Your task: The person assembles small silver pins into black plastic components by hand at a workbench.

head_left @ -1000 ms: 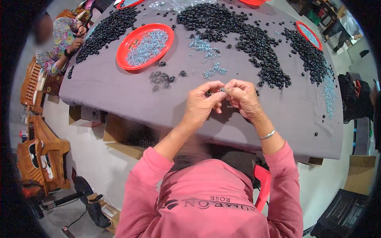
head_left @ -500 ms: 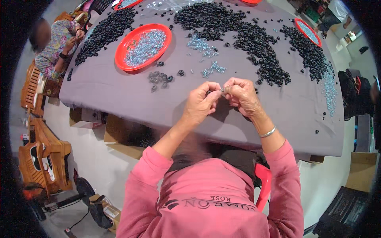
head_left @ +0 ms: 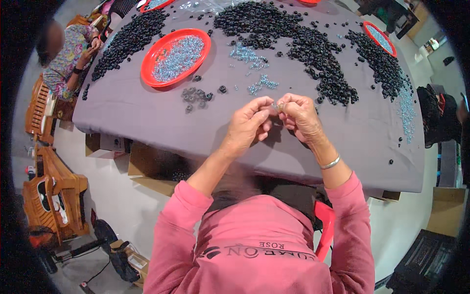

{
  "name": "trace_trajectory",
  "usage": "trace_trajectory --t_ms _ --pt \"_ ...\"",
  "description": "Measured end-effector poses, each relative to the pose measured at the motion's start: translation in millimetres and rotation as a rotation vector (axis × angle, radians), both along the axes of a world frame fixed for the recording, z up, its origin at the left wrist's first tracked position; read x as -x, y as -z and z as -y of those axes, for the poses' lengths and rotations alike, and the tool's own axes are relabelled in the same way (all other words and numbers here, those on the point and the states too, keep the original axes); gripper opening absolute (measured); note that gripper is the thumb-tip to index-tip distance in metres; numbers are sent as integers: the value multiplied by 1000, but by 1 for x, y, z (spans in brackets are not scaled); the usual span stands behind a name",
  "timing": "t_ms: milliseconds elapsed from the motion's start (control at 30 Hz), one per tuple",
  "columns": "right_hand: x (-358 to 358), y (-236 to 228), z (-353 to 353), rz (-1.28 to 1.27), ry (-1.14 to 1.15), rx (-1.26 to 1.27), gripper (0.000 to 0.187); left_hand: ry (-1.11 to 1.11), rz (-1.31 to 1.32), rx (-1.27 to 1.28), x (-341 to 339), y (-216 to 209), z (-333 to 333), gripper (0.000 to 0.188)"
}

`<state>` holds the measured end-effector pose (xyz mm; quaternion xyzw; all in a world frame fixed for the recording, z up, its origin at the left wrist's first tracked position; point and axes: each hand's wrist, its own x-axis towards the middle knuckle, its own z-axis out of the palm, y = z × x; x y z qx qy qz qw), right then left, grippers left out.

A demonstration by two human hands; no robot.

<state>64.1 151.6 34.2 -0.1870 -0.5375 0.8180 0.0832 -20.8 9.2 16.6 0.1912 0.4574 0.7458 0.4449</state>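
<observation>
My left hand point(head_left: 248, 122) and my right hand point(head_left: 299, 117) meet above the near part of the table. Both are closed, thumbs against curled forefingers. A tiny shiny silvery piece point(head_left: 275, 105) sits between their fingertips, pinched by my right hand; its exact kind is too small to tell. Whatever my left fingers hold is hidden. Just beyond my hands lies a small cluster of silvery-blue pieces point(head_left: 262, 84). To the left of it is a group of dark grey, ring-like pieces point(head_left: 195, 98).
A red plate point(head_left: 147, 73) of silvery-blue pieces rests on the grey tablecloth point(head_left: 127, 105). Heaps of black ring-like pieces point(head_left: 338, 88) spread across the far side. Another red plate point(head_left: 392, 49) stands at the far right. A co-worker point(head_left: 68, 63) sits at the left edge.
My fingertips have shifted slightly upward and a little apart, and the silvery piece shows more. The person standing at the far right has gone from that spot.
</observation>
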Motion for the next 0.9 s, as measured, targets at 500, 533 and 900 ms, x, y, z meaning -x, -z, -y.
trace_trajectory --t_ms 500,533,900 --pt "-1 -2 1 -1 -51 -108 10 -153 -312 11 -5 5 0 26" --pt "-1 -2 1 6 -68 -107 10 -157 -336 7 -4 5 0 23" --pt "-2 -5 1 17 -47 -107 4 -227 -481 49 -8 -4 1 9"
